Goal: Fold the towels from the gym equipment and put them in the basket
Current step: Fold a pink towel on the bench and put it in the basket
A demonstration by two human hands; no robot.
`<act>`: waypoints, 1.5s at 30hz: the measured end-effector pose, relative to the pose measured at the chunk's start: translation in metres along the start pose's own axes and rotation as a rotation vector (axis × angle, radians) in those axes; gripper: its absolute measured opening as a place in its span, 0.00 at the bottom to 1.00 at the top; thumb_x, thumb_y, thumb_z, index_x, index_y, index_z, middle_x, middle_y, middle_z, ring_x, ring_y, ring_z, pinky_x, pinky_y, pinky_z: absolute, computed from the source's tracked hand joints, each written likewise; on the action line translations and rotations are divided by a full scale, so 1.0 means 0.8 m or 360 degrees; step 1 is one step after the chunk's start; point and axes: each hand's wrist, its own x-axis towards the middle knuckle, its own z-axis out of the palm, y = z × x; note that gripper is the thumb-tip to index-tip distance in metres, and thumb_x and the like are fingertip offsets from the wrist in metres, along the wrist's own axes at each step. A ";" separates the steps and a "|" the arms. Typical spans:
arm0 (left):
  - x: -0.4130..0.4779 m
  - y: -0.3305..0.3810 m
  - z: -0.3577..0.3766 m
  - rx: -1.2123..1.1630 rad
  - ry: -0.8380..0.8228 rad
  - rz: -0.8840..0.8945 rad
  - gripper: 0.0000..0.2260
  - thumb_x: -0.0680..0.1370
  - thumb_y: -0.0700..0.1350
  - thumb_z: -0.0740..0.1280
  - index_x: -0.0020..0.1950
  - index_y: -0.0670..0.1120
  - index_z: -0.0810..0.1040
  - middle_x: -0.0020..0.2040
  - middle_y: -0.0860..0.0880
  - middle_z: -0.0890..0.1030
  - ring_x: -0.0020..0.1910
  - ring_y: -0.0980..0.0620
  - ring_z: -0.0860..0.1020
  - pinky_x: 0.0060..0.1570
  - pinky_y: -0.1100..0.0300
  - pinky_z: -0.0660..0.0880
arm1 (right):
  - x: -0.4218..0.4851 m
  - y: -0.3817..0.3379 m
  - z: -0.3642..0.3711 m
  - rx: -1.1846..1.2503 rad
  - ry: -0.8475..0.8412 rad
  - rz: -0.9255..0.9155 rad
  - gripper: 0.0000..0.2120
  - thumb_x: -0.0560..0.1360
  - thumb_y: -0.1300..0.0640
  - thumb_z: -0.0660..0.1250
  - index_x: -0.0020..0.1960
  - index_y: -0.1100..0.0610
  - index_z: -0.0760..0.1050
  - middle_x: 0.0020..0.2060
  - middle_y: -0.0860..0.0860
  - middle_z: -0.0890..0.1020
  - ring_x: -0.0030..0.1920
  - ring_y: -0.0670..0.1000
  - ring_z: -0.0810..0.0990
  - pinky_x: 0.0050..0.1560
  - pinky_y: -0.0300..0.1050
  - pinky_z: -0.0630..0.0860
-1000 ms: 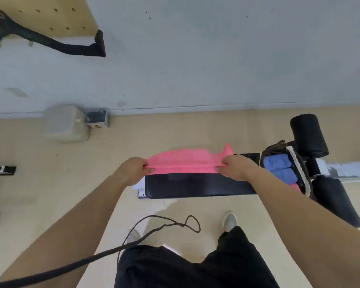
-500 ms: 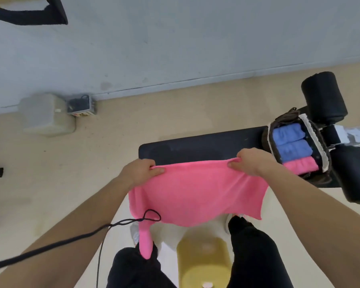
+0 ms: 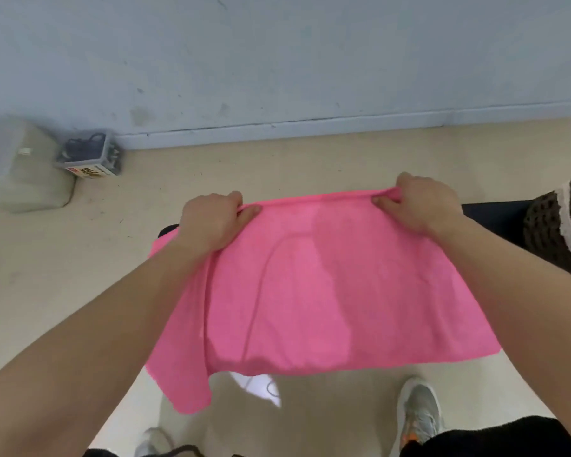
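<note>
A pink towel hangs spread out in front of me, held by its top edge. My left hand pinches the top left corner and my right hand pinches the top right corner. The towel's lower edge droops toward my legs, with the left corner hanging lowest. Most of the black padded bench is hidden behind the towel; only a strip shows to the right of my right hand. The dark woven basket with a white trim sits on the bench at the right frame edge, its contents cut off.
A pale storage box and a small clear bin of cables stand on the beige floor by the grey wall at the left. My shoes are on the floor below the towel. A black cable shows at the bottom edge.
The towel has been lifted from the bench and opened out fully between my hands. The view has shifted closer and left, so the basket slid to the right edge.
</note>
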 end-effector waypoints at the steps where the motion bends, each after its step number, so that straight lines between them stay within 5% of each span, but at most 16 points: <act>1: 0.004 -0.002 0.005 0.0009 0.0046 0.0024 0.22 0.81 0.66 0.52 0.44 0.48 0.69 0.42 0.45 0.80 0.43 0.41 0.78 0.36 0.54 0.66 | 0.002 0.003 0.006 -0.0004 0.0062 -0.0017 0.25 0.78 0.34 0.59 0.53 0.58 0.71 0.50 0.59 0.80 0.50 0.62 0.79 0.41 0.51 0.71; 5: 0.004 -0.002 0.012 -0.0056 0.0164 0.0035 0.21 0.79 0.67 0.54 0.48 0.50 0.72 0.47 0.49 0.80 0.48 0.44 0.78 0.40 0.53 0.70 | -0.010 0.009 0.019 -0.0131 0.0320 -0.0043 0.26 0.78 0.35 0.57 0.57 0.58 0.74 0.54 0.59 0.77 0.55 0.62 0.76 0.50 0.55 0.72; 10: -0.060 0.010 -0.016 -0.0124 0.0342 -0.0025 0.21 0.78 0.58 0.63 0.66 0.46 0.75 0.63 0.44 0.77 0.63 0.41 0.73 0.59 0.47 0.71 | -0.073 -0.005 0.003 0.0036 0.0477 -0.0017 0.23 0.78 0.44 0.60 0.67 0.57 0.73 0.63 0.58 0.74 0.64 0.61 0.71 0.62 0.58 0.68; 22: -0.263 -0.011 0.012 -0.0388 0.0308 -0.0227 0.19 0.80 0.57 0.61 0.66 0.48 0.75 0.63 0.45 0.76 0.60 0.42 0.74 0.59 0.47 0.73 | -0.233 -0.107 0.030 0.0260 0.0255 -0.0374 0.21 0.78 0.47 0.62 0.68 0.55 0.72 0.64 0.57 0.73 0.63 0.60 0.72 0.61 0.55 0.72; 29: -0.222 -0.060 0.021 -0.0679 0.0468 -0.0409 0.13 0.81 0.49 0.61 0.64 0.48 0.77 0.62 0.44 0.76 0.61 0.41 0.74 0.61 0.48 0.72 | -0.223 -0.184 0.057 0.0289 0.0271 -0.0603 0.21 0.77 0.45 0.62 0.67 0.52 0.73 0.63 0.53 0.74 0.62 0.58 0.72 0.60 0.54 0.73; 32: -0.186 -0.073 0.023 -0.0787 0.0411 -0.0576 0.19 0.79 0.40 0.58 0.70 0.48 0.70 0.66 0.41 0.73 0.64 0.38 0.73 0.64 0.45 0.71 | -0.203 -0.217 0.057 0.0315 0.0254 -0.0694 0.21 0.77 0.46 0.62 0.68 0.52 0.72 0.64 0.53 0.73 0.62 0.57 0.72 0.60 0.55 0.72; 35: -0.153 -0.084 0.033 -0.0846 0.0203 -0.0800 0.24 0.81 0.45 0.59 0.77 0.43 0.61 0.71 0.36 0.69 0.68 0.35 0.71 0.67 0.45 0.68 | -0.187 -0.244 0.066 0.0391 0.0314 -0.0778 0.21 0.77 0.47 0.61 0.69 0.51 0.71 0.66 0.50 0.73 0.63 0.56 0.71 0.62 0.54 0.71; 40: -0.124 -0.099 0.049 -0.0642 0.0195 -0.0780 0.19 0.81 0.54 0.61 0.67 0.45 0.69 0.61 0.38 0.78 0.60 0.37 0.76 0.57 0.46 0.74 | -0.167 -0.281 0.092 0.0313 0.0280 -0.0948 0.27 0.78 0.46 0.60 0.75 0.52 0.66 0.75 0.53 0.66 0.73 0.57 0.65 0.73 0.54 0.61; 45: -0.118 -0.121 0.041 -0.0599 0.0511 -0.0720 0.07 0.79 0.49 0.66 0.55 0.51 0.76 0.54 0.43 0.80 0.54 0.39 0.77 0.48 0.49 0.74 | -0.168 -0.285 0.106 0.0214 0.0182 -0.0952 0.31 0.79 0.41 0.50 0.79 0.53 0.58 0.80 0.53 0.57 0.78 0.57 0.56 0.78 0.58 0.50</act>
